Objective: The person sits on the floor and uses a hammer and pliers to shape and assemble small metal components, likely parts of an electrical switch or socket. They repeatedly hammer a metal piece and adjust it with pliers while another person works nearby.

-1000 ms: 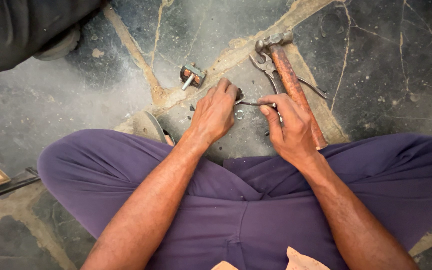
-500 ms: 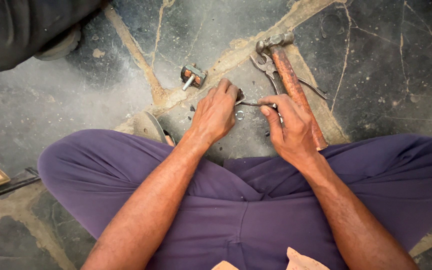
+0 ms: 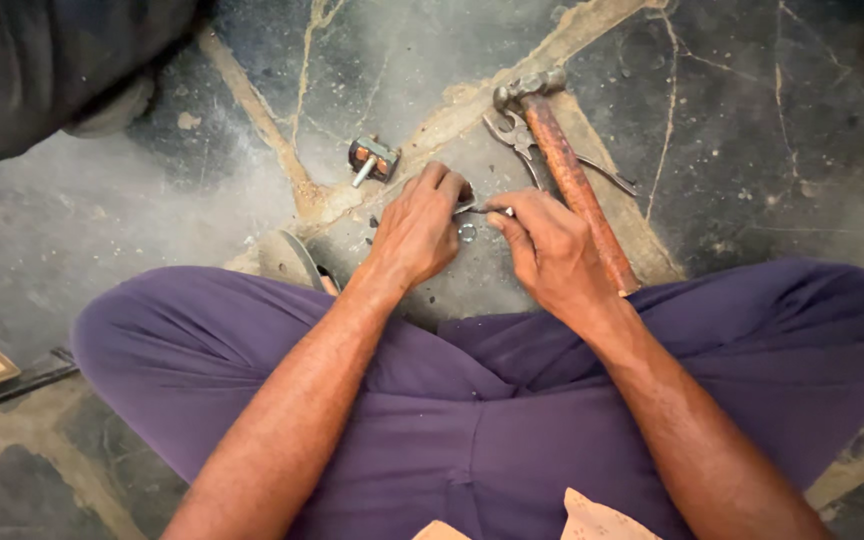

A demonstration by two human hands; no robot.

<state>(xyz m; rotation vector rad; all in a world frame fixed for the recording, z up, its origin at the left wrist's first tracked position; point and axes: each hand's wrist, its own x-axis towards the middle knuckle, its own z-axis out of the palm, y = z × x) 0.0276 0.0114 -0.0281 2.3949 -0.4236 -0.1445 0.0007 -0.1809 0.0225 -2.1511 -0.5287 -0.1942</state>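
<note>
a: what has your grip got?

b: my left hand (image 3: 417, 230) and my right hand (image 3: 550, 255) are both pinched on a thin metal pin (image 3: 480, 210), one at each end, held just above the floor (image 3: 752, 120). fingers pressed together on it, hands nearly touching.

a: anything under it?

b: a small metal ring (image 3: 468, 233) lies on the floor right below the pin, between my hands.

a: and further out?

b: just past my right hand lies a hammer (image 3: 572, 180) with a wooden handle, resting across a pair of pliers (image 3: 522, 140). beyond my left hand sits a small block with a stub shaft (image 3: 372, 160). my crossed legs in purple trousers (image 3: 452, 420) are behind my wrists.
</note>
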